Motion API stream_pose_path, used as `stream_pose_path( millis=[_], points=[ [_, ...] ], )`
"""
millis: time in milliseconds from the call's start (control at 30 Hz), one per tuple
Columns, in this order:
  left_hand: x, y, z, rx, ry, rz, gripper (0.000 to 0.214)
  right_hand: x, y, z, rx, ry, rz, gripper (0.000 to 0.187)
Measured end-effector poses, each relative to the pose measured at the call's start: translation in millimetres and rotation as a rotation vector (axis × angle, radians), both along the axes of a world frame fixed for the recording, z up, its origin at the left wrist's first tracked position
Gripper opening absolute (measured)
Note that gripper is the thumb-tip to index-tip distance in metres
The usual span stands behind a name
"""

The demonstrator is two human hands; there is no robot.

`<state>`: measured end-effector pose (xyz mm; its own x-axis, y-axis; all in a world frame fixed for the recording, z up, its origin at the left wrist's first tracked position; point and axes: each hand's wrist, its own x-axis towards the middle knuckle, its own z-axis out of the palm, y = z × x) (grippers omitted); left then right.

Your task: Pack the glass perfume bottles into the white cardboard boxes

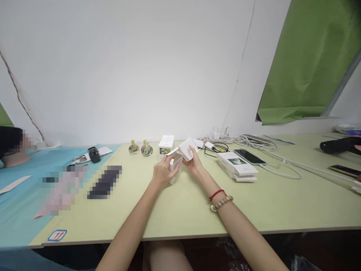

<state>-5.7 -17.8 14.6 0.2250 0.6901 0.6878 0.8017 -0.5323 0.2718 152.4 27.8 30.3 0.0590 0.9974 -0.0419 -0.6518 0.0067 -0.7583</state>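
My left hand (163,172) is closed round a small white cardboard box (175,167) held just over the table, its top end open with a flap standing up. Close beside it, my right hand (194,162) grips a folded white cardboard piece (186,149), tilted above the box's open end. I cannot tell whether the two are joined. Just behind my hands stand white boxes (166,146) with a flower picture. To their left are several small glass perfume bottles (146,149) with gold caps.
Flattened white cartons (237,165) lie stacked to the right, beside a phone (249,157) on a cable. Black cables and white cords (278,158) run along the back right. At left are a black jar (94,154), a blue cloth (17,210) and a person's head (12,146).
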Motion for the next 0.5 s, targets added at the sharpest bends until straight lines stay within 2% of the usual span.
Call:
stream_pose_path(
  millis=[133,300,500],
  points=[
    [0.0,2.6,3.1,-0.05,-0.114,0.101,0.039,7.0,1.9,0.7,-0.019,-0.009,-0.121,0.026],
    [-1.6,1.7,8.4,-0.055,-0.372,0.226,0.041,-5.3,-3.9,-1.3,0.083,-0.169,0.008,0.03],
    [0.8,-1.0,8.0,-0.049,-0.34,0.173,0.036,-28.6,-16.4,0.1,0.132,-0.364,-0.005,0.037]
  ],
)
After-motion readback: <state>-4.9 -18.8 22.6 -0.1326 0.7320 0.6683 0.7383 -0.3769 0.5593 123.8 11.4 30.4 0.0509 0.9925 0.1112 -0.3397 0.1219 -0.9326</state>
